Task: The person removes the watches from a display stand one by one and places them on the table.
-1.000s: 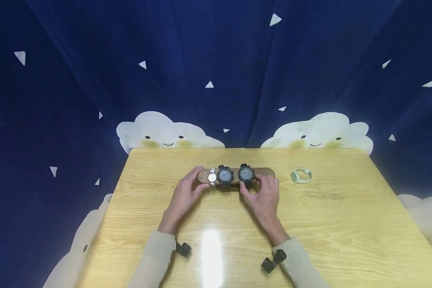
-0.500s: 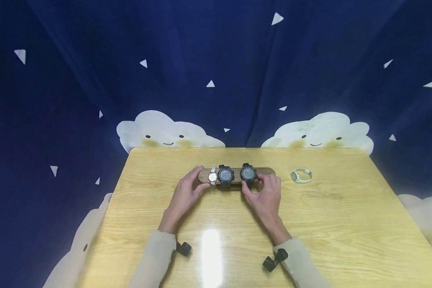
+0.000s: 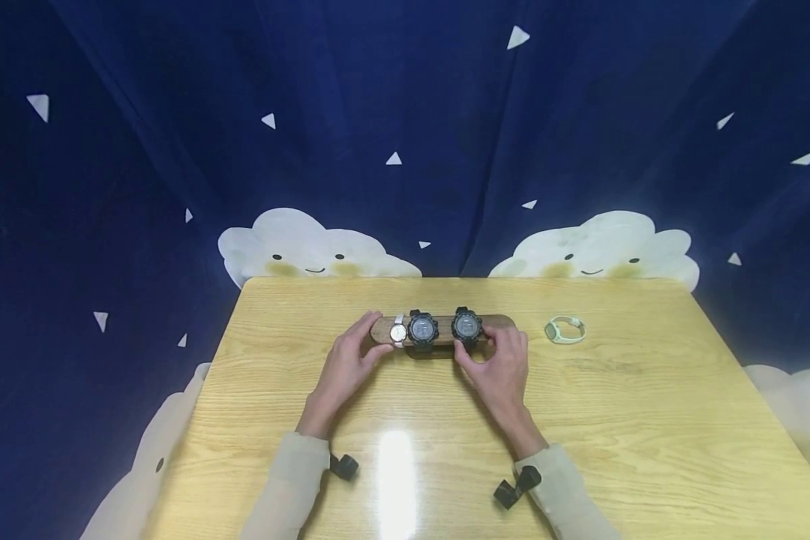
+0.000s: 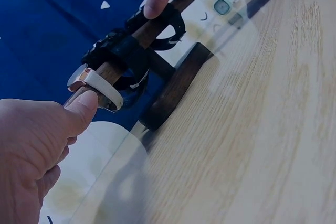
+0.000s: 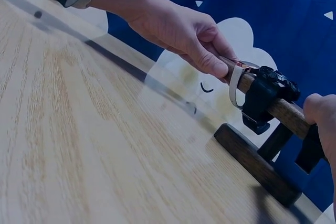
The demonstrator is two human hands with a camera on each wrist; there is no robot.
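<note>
A dark wooden watch stand (image 3: 444,331) has a raised crossbar, with its base (image 4: 176,87) on the table in the left wrist view. My left hand (image 3: 347,367) holds the crossbar's left end, thumb in front, close beside a small watch with a white strap (image 3: 397,333). To the right of that sits a chunky black digital watch (image 3: 422,328). A second black digital watch (image 3: 467,325) is looped over the bar farther right. My right hand (image 3: 501,375) pinches this one, thumb at its lower edge and fingers at its right side.
A pale green watch (image 3: 566,330) with its strap closed in a loop lies on the wooden table (image 3: 648,420), right of the stand. Behind the table hangs a dark blue curtain (image 3: 378,90) with white cloud shapes.
My right hand has slid the second black watch a little to the right along the bar, widening the space between the two black watches. My left hand has stayed put.
</note>
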